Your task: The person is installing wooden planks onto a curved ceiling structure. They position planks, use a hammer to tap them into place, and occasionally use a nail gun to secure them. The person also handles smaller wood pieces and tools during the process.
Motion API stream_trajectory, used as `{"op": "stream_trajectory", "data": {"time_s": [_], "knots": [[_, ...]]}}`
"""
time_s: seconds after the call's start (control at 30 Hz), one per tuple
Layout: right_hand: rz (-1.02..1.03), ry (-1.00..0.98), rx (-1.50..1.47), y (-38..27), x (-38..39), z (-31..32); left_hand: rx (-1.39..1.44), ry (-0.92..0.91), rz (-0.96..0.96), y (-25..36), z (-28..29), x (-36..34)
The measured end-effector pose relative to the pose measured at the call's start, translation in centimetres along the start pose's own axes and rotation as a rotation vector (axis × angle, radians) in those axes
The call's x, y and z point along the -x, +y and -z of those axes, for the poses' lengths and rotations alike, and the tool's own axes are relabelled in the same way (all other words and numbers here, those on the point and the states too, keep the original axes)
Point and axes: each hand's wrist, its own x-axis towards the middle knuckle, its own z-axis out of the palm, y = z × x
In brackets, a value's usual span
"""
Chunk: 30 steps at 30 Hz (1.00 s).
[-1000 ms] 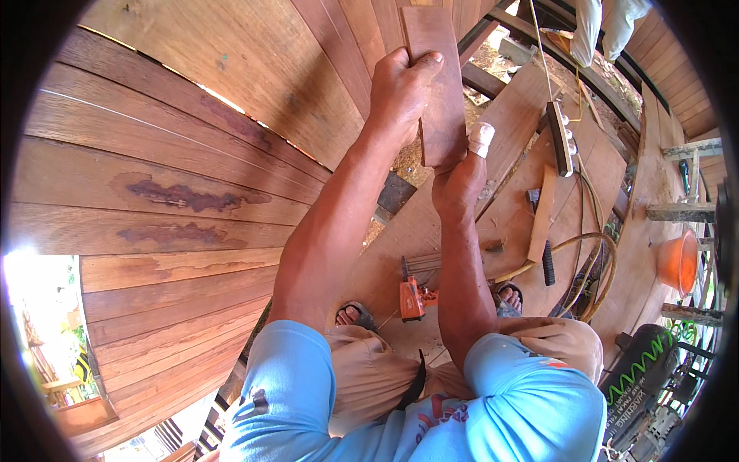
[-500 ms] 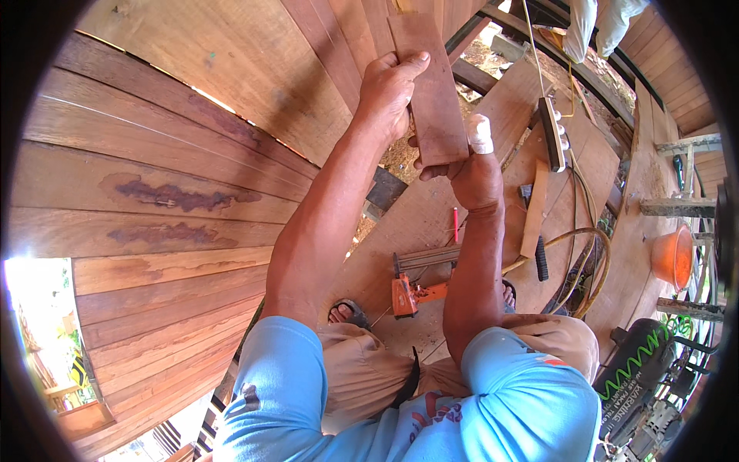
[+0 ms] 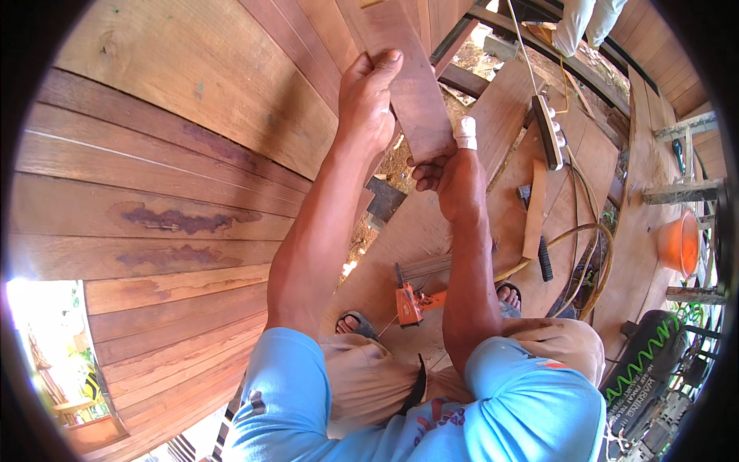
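Observation:
A short reddish-brown wooden board (image 3: 419,100) is held up in front of the plank wall, slightly tilted. My left hand (image 3: 368,100) grips its left edge, with the thumb lying over the face. At the board's lower end is my right hand (image 3: 454,175), its fingers curled against the bottom edge and partly hidden. White wrapping covers the right thumb, which points up beside the board. Below my forearms, an orange nail gun (image 3: 412,302) lies on the plywood floor by my feet.
Plank wall (image 3: 169,185) rises along the left. To the right lie a power strip (image 3: 548,131), a loose wood strip (image 3: 533,212) and a yellow hose (image 3: 608,254). An orange bucket (image 3: 679,245) and a black-tank compressor (image 3: 647,354) stand farther right. Another person's legs (image 3: 585,23) show at upper right.
Both hands and the board have shifted left and a little upward in view, the board staying between them. The whole view has also shifted slightly.

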Motion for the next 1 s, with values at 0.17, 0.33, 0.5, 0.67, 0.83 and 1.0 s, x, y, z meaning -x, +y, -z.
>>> {"op": "stream_trajectory", "data": {"time_s": [0.17, 0.33, 0.5, 0.67, 0.83, 1.0], "knots": [[0.095, 0.061, -0.028, 0.3, -0.1, -0.3, -0.023, -0.034, -0.043, 0.2, 0.1, -0.1], [0.093, 0.158, -0.040, 0.4, -0.1, -0.3, -0.069, -0.081, -0.093, -0.2, -0.6, 0.2], [0.133, 0.106, -0.106, 1.0, -0.6, -0.3, -0.034, -0.064, -0.115, -0.3, -0.6, 0.3], [0.108, 0.114, -0.129, 0.4, 0.1, -1.8, -0.067, -0.051, -0.097, 0.1, -0.5, 0.8], [0.101, 0.170, -0.099, 0.6, -1.0, -1.3, -0.139, -0.043, -0.114, 1.5, -1.9, 1.8], [0.372, 0.164, -0.061, -0.2, -2.2, 1.4, -0.346, -0.099, -0.075, 1.1, -1.4, 3.2]]}}
